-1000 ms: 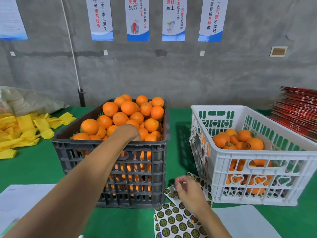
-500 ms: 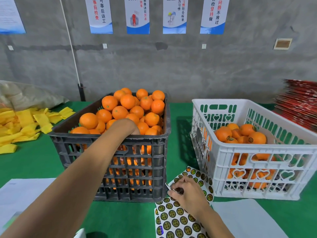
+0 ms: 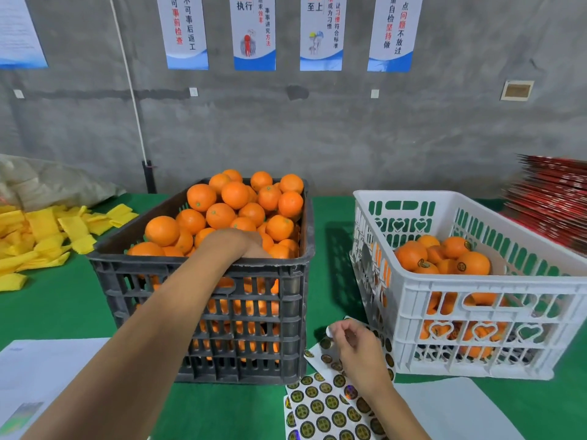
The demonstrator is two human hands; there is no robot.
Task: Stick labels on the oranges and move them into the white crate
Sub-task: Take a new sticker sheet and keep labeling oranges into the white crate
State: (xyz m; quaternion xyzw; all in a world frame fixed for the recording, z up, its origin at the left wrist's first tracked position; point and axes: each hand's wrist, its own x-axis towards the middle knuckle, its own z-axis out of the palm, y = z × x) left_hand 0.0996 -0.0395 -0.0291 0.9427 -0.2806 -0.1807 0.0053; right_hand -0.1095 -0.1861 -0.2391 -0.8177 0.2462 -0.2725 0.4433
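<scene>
Left hand (image 3: 244, 246): reaches over the near wall of the dark crate, palm down on the fruit pile. Fingers hidden behind the wrist and rim; I cannot tell whether they are curled on an orange or merely resting.
Foam sleeves (image 3: 41, 239): yellow, scattered on the green table (image 3: 63, 309) at far left, well apart from both hands.
Dark crate (image 3: 203, 300): left of centre, heaped above its rim with unlabelled oranges (image 3: 235, 195). This is the supply container.
Key relation: I judge the coming move to be bringing sticker and orange together. The fruit under my left hand lies up and to the left of my right hand, with the dark crate's near right corner between them. The left hand is the nearer to the fruit; the right is the nearer to the labels.
Label sheets (image 3: 324, 408): lie flat on the table in front of the gap between the two crates, rows of round dark-and-gold stickers, far end touching the white crate's base.
Right hand (image 3: 355, 347): just above the far end of the sheets, fingers curled, thumb and forefinger pinching what appears to be one peeled sticker (image 3: 328, 331), raised off the sheet.
White crate (image 3: 476, 284): right of centre, roughly half filled. Labelled oranges (image 3: 473, 263) rest inside, several with stickers facing up. Destination container; room remains.
Red stack (image 3: 552, 201): flat printed items at far right, behind the white crate.
</scene>
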